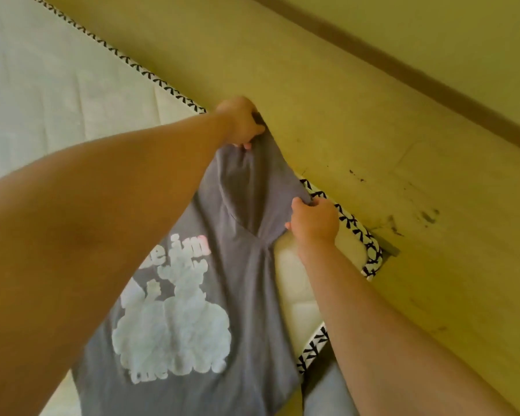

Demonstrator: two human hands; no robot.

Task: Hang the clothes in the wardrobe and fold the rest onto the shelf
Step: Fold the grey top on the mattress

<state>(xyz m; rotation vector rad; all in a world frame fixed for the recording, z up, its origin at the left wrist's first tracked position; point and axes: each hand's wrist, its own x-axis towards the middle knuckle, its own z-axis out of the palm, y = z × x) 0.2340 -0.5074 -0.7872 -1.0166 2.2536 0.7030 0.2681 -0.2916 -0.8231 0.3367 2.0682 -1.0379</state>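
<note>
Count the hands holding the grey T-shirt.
2. The left hand grips the grey T-shirt at its top end; the right hand pinches its edge lower down, over the mattress corner.

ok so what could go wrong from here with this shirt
1. The left hand and right hand each grip just a bunch of the grey t-shirt near one end, so it might slip free.
2. The cloth is puckered between them, so creases may get folded in.
3. It hangs by the mattress corner and could slide onto the stained yellow surface beside it.
</note>
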